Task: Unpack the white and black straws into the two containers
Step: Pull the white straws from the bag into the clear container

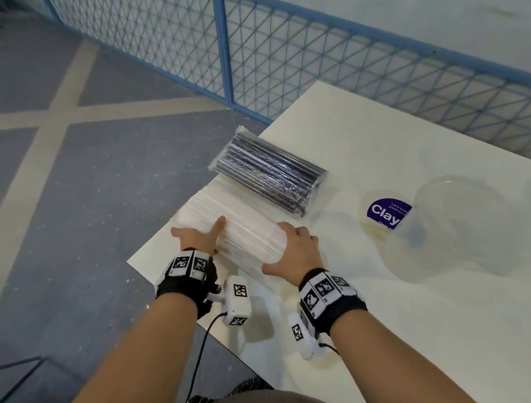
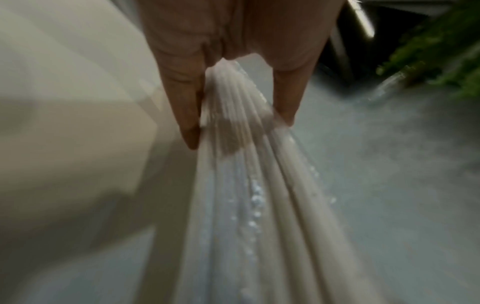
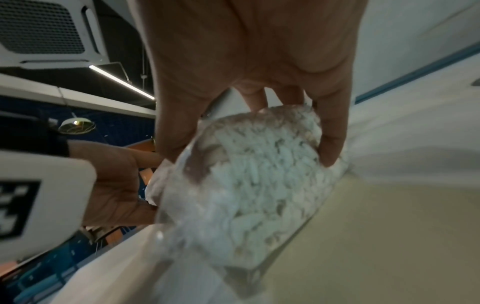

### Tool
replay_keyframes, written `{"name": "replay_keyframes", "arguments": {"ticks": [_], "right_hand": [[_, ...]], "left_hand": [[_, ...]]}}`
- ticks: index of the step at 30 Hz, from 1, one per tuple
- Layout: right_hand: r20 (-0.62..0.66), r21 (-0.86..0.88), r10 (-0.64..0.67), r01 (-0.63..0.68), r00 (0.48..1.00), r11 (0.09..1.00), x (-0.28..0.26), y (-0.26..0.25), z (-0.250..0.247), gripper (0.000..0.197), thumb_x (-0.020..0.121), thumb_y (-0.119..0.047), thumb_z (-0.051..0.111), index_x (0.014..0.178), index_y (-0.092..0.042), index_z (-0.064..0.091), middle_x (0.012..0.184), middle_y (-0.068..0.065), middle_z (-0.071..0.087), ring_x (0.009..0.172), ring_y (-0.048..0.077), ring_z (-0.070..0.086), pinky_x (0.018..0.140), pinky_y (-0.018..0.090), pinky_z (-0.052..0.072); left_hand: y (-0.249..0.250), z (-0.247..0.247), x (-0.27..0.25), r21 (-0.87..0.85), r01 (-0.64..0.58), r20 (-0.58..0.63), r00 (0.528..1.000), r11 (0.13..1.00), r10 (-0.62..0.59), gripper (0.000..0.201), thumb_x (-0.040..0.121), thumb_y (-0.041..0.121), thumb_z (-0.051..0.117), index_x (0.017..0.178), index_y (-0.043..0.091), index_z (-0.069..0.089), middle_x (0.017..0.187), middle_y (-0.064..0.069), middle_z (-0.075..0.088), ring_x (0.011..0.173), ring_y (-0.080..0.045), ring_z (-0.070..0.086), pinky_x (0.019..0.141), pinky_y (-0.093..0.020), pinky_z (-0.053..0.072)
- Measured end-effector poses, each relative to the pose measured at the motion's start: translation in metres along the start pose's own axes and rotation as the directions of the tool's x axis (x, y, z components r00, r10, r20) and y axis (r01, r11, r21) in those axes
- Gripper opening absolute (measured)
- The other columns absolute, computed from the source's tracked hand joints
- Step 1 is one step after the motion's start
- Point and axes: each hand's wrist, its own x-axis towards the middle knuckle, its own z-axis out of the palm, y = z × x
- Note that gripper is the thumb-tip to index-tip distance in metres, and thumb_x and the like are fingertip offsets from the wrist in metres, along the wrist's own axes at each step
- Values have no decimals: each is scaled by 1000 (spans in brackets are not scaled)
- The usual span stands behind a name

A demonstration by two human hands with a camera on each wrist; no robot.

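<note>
Gripping the clear-wrapped pack of white straws (image 1: 239, 231) at the table's (image 1: 406, 342) near left corner, the left hand (image 1: 198, 235) pinches one end between thumb and fingers while the right hand (image 1: 295, 252) curls round the other. Just beyond lies the pack of black straws (image 1: 270, 172); two clear containers (image 1: 458, 221) stand to the right.

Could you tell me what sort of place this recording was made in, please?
Probably an indoor workshop or lab bay, not a home: a blue mesh fence rings a taped grey floor, with a plain white table and a ceiling air unit.
</note>
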Motion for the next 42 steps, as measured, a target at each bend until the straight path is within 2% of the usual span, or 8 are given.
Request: {"name": "replay_keyframes", "arguments": {"ticks": [5, 12, 18, 22, 24, 30, 36, 42], "right_hand": [[12, 185, -3, 0, 1000, 983, -16, 14, 1, 85, 67, -37, 77, 139, -28, 33, 132, 8, 42, 123, 29, 39, 103, 35, 36], [91, 101, -75, 66, 993, 993, -29, 14, -14, 115, 65, -48, 77, 148, -26, 0, 152, 6, 21, 135, 34, 28, 109, 53, 29], [-266, 366, -1, 102, 964, 925, -39, 0, -33, 123, 57, -46, 82, 147, -21, 3, 149, 9, 28, 132, 29, 35, 106, 45, 37], [-442, 621, 126, 202, 888, 757, -51, 18, -57, 82, 65, -30, 80, 134, -22, 37, 122, -1, 57, 104, 15, 59, 77, 22, 48], [-404, 756, 186, 213, 896, 619, -55, 35, -67, 72, 59, -24, 78, 125, -17, 49, 112, 1, 65, 100, 17, 64, 80, 31, 54], [-333, 917, 242, 254, 911, 306, -77, 69, -85, 50, 55, -4, 61, 105, -9, 58, 94, 5, 67, 86, 18, 63, 68, 28, 53], [-401, 836, 153, 292, 903, 465, -100, 83, -85, 46, 58, -14, 68, 103, -24, 58, 99, -7, 66, 95, 16, 64, 72, 22, 52], [-740, 403, -7, 451, 673, 797, -126, 98, -101, 95, 71, -33, 74, 140, -48, 10, 135, -15, 45, 118, 1, 51, 93, 14, 46]], "left_hand": [[-8, -6, -8, -162, 138, 190, 976, 977, -106, 103, 17, 65, 81, 98, 4, 60, 116, -21, 65, 101, -36, 65, 89, -47, 53], [23, 8, -59, -171, -225, 239, 935, 959, 262, 42, 70, 25, 79, 103, 7, 58, 105, -16, 66, 95, -32, 64, 82, -42, 54], [43, 46, -116, 13, -611, 386, 734, 792, 560, 78, 66, 38, 80, 126, 7, 40, 116, 0, 55, 105, -15, 54, 88, -29, 44], [51, 62, -140, -31, -747, 579, 528, 665, 621, 49, 72, 27, 78, 105, 18, 43, 99, 10, 54, 85, -7, 57, 65, -9, 46], [52, 70, -135, -111, -750, 653, 440, 653, 616, 39, 72, 22, 78, 98, 20, 50, 101, 10, 56, 83, -9, 58, 66, -6, 46], [47, 99, -126, -121, -630, 768, 431, 767, 475, 100, 35, 56, 82, 120, 19, 46, 119, -3, 53, 111, -22, 54, 95, -33, 47], [47, 114, -138, -96, -701, 881, 270, 707, 387, 113, 27, 68, 82, 119, 10, 53, 118, -6, 63, 114, -23, 59, 97, -43, 49], [54, 116, -144, -91, -720, 899, 237, 688, 367, 86, 27, 51, 86, 104, 31, 53, 102, 16, 63, 99, -1, 60, 80, -16, 49]]}}
